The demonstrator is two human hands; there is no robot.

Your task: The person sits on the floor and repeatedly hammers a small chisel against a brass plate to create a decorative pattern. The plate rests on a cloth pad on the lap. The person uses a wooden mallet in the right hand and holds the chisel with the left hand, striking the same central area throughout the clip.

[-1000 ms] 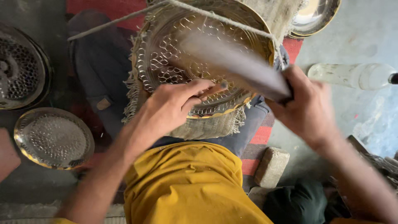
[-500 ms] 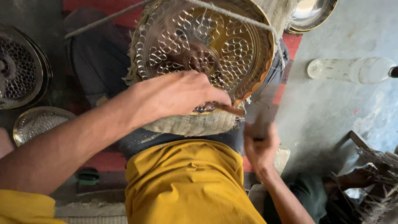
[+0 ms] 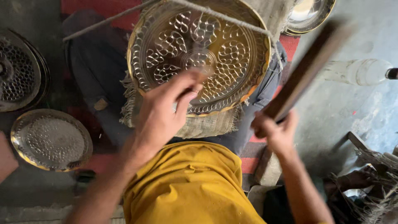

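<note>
Grey concrete floor (image 3: 352, 108). Embossed brass plate (image 3: 199, 54), tilted on a frayed burlap pad (image 3: 207, 124) across the person's lap. Left hand (image 3: 166, 112) pinched a small tool, blurred, against the plate's centre. Right hand (image 3: 275, 130) clenched a flat wooden mallet (image 3: 309, 68), raised beside the rim. Two patterned plates (image 3: 49, 139) lay left; plastic bottle (image 3: 356, 71) right.

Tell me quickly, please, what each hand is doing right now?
Left hand: fingers bent, resting on the patterned metal plate; whether it pinches anything cannot be told.
Right hand: closed around a raised dark wooden bar.
</note>
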